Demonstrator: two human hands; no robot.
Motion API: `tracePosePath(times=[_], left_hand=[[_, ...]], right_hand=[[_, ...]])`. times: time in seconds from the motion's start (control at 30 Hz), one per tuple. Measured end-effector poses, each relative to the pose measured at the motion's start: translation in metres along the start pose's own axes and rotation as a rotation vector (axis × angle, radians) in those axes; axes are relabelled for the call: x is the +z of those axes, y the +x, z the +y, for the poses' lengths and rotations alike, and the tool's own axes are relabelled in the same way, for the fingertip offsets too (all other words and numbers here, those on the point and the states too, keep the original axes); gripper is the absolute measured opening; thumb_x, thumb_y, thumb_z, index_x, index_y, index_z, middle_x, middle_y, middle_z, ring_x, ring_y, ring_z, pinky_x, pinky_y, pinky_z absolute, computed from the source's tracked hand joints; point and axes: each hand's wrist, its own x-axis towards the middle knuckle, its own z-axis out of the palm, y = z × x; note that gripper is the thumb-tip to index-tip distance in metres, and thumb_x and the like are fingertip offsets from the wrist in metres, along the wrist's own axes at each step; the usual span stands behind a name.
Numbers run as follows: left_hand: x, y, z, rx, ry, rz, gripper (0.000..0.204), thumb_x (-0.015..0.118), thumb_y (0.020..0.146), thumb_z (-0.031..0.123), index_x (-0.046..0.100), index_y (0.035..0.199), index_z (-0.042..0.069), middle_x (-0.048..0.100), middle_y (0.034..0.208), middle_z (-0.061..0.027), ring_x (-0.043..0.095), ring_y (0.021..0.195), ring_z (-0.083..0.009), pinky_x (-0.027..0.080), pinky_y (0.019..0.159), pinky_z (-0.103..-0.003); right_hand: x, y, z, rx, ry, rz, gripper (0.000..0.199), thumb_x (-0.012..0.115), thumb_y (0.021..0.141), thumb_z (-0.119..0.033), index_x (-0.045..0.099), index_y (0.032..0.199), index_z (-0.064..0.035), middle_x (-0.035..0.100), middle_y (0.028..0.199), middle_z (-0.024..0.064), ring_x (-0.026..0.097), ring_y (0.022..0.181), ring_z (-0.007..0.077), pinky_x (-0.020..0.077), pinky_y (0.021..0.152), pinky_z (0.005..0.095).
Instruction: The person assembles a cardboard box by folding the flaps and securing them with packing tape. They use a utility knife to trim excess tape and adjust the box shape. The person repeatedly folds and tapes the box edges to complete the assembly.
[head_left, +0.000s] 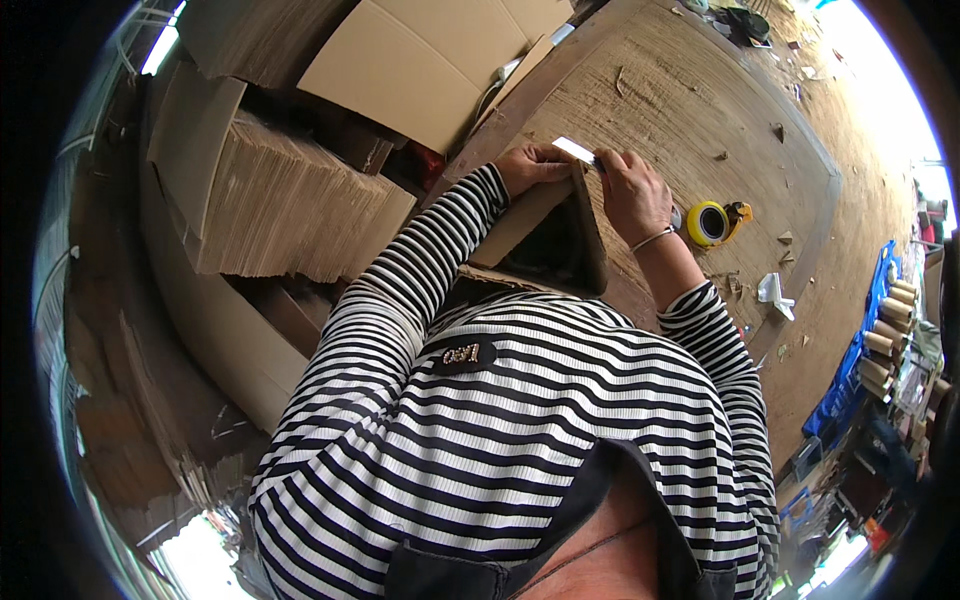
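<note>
My left hand (535, 167) is closed on the upper corner of a folded cardboard piece (520, 225), thumb and fingers pinching its edge. The cardboard stands in a three-sided shape against my striped shirt, with a dark hollow inside. Beside it, my right hand (637, 197) is closed, wearing a thin bracelet. A bright, flat, blade-like strip (573, 150) reaches from its fingertips toward my left hand, with a dark bit at its near end. Glare hides whether the strip is metal or plastic.
Right of my right hand lie a yellow tape roll (708, 224) and a white plastic piece (775, 296) on the wooden table (690, 110). Cardboard scraps are scattered about. Stacked cardboard sheets (290, 205) and a large cardboard panel (430, 70) stand at the left. Cardboard tubes (885, 335) lie far right.
</note>
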Motion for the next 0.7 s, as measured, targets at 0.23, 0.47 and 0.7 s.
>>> tracePosePath(times=[0.23,0.47,0.7], left_hand=[[0.005,0.002,0.001,0.014,-0.040,0.035,0.025,0.063,0.087,0.012,0.063,0.111,0.004,0.064,0.105,-0.0024,0.058,0.097,-0.0103,0.046,0.088,-0.025],[-0.005,0.007,-0.006,0.239,0.073,-0.078,0.017,0.063,0.087,0.010,0.065,0.103,0.005,0.062,0.100,-0.0013,0.056,0.097,-0.0111,0.044,0.089,-0.027],[-0.004,0.018,-0.009,0.168,-0.031,-0.108,0.016,0.060,0.088,0.007,0.064,0.103,0.003,0.062,0.099,-0.0023,0.058,0.096,-0.0124,0.046,0.087,-0.025]], right_hand=[[0.001,0.010,-0.008,-0.105,-0.043,0.004,0.020,0.055,0.082,-0.014,0.059,0.102,-0.0173,0.058,0.084,0.0073,0.060,0.082,0.0282,0.0494,0.068,0.0393],[-0.009,-0.006,-0.004,-0.089,-0.049,-0.014,0.019,0.057,0.080,-0.013,0.060,0.099,-0.0174,0.057,0.081,0.0059,0.060,0.080,0.0272,0.0488,0.066,0.0392],[-0.010,-0.011,-0.005,-0.077,-0.134,0.075,0.016,0.056,0.080,-0.013,0.058,0.095,-0.0179,0.055,0.080,0.0048,0.058,0.079,0.0256,0.0471,0.066,0.0380]])
